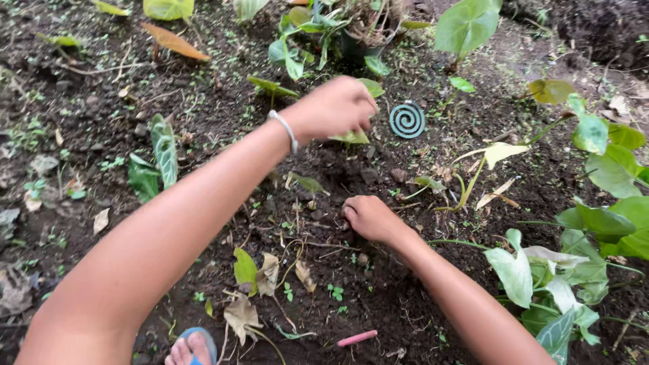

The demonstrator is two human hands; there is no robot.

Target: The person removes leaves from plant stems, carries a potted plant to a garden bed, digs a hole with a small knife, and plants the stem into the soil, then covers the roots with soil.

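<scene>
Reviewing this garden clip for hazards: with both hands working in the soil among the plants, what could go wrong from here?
The left hand grips a small green leaf; pulling may tear it. The spiral coil lies close beside that hand; if lit, which I cannot tell, it could burn skin. The right hand presses into dark soil strewn with roots, which might scratch its fingers.

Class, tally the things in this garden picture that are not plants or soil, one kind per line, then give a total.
Hands: 2 (left hand, right hand)
Silver bangle: 1
Green spiral coil: 1
Pink stick: 1
Blue sandal: 1
Total: 6
</scene>
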